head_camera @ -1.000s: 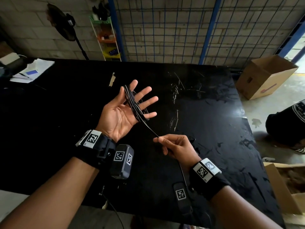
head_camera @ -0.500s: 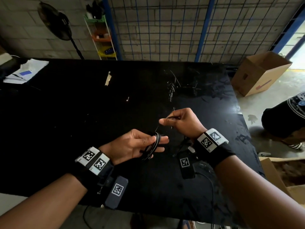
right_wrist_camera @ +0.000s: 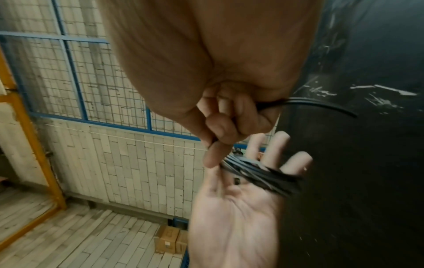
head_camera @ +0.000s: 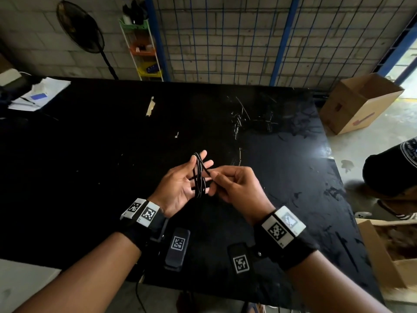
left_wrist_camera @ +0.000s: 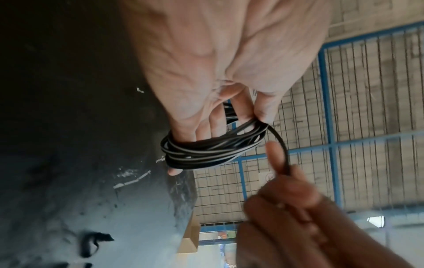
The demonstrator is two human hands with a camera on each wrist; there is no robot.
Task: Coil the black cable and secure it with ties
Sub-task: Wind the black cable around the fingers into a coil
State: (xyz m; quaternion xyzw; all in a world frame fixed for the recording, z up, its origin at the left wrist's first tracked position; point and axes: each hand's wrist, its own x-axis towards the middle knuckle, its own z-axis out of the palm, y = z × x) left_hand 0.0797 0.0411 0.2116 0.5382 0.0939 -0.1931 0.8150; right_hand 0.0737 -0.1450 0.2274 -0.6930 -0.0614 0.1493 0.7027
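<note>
Since half a second ago, my left hand (head_camera: 180, 188) has turned palm-up with fingers spread straight, and my right hand (head_camera: 237, 188) has closed in against it. The black cable (head_camera: 199, 175) is wound in several loops around the left fingers; that grip is open. My right grip pinches the free cable end between thumb and forefinger, beside the coil. Both hands hover above the black worktop (head_camera: 112, 154).

Cable coil (head_camera: 199, 175) around left hand (head_camera: 180, 188) fingers — right hand (head_camera: 237, 188) just right (above table (head_camera: 90, 154)).
</note>
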